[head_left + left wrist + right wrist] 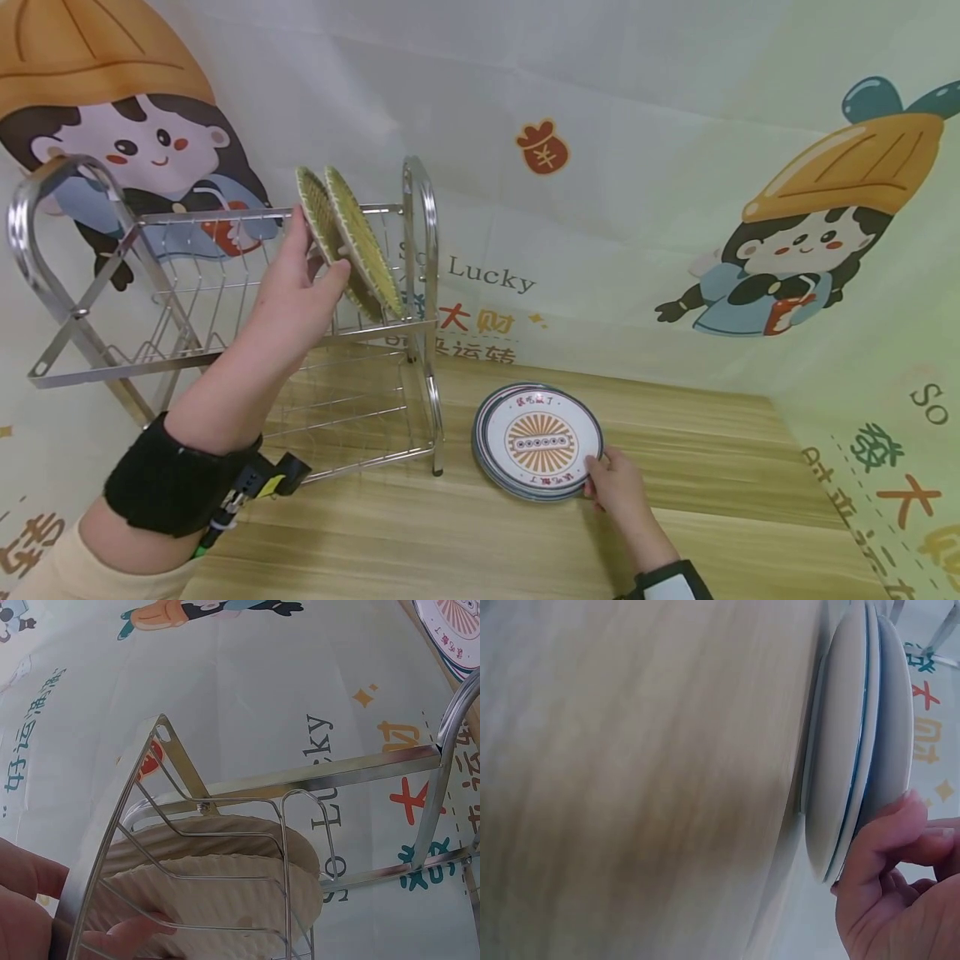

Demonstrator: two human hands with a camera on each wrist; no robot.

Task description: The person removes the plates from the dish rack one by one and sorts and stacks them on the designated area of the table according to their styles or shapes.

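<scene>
Backdrop (637, 108) reads "So Lucky" w/ 大财 below, plus a red pouch w/ a ¥ sign; top plate (542, 443) has small Chinese chars at upper & lower rim, incl. 吃, rest too small to be sure. L hand (296, 296) grips the left woven disc (318, 212), fingers partly bent; can't tell if it also holds the right woven disc (367, 246) just beside. Both discs stand tilted in the metal rack's (429, 217) upper tier. R hand (621, 485) pinches top plate's right edge, thumb on the rim; other plates (487, 471) sit under it on the table (712, 467), R of rack.
</scene>
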